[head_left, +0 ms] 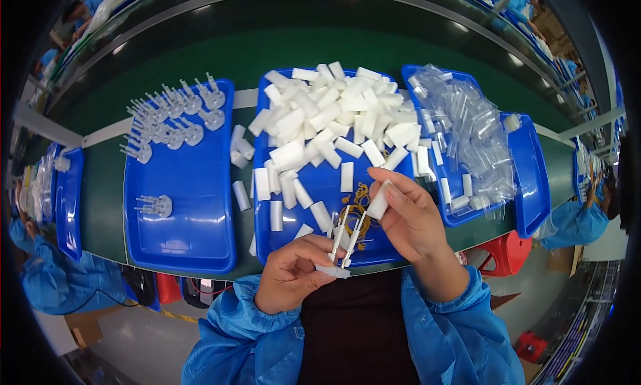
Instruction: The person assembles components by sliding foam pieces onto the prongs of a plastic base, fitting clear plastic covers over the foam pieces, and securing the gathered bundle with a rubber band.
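Observation:
My left hand [287, 276] grips a white plastic base [333, 272] with several thin rods standing up from it. In my right hand [417, 218], a white foam block [378, 205] is pinched between thumb and fingers. The block's lower end is close to the top of one rod; whether they touch I cannot tell. Both hands are over the near edge of a blue tray [272, 241]. Heaped in that tray are many white foam blocks [320, 114], with yellow rubber bands [356, 215] lying just beyond my hands.
A left blue tray [180, 184] bears grouped rodded bases [170, 108] and a single one [155, 205]. Loose foam blocks [241, 194] lie between trays. Clear plastic tubes [471, 131] fill a right tray. A red stool [505, 251] and co-workers' blue sleeves [67, 278] flank the bench.

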Demonstrator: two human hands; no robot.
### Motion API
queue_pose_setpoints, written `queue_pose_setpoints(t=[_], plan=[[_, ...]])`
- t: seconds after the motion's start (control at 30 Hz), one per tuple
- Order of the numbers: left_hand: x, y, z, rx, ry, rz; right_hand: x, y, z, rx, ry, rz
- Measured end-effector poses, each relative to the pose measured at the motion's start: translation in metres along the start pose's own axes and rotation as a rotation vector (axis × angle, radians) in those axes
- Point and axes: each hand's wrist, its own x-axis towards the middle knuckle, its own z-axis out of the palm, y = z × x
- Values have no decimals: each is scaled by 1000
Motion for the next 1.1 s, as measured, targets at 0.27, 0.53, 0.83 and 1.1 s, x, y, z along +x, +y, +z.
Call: queue_pose_setpoints(t=[0.27, 0.53, 0.83, 1.1], plan=[[3, -8, 8, -199, 111, -105, 5, -3, -13, 104, -44, 75], [4, -7, 9, -203, 143, -145, 2, -5, -13, 237, 4, 186], [4, -7, 8, -240, 155, -172, -3, -21, -17, -533, -168, -146], [2, -5, 7, -248, 152, -172, 0, -14, -24, -365, -139, -123]])
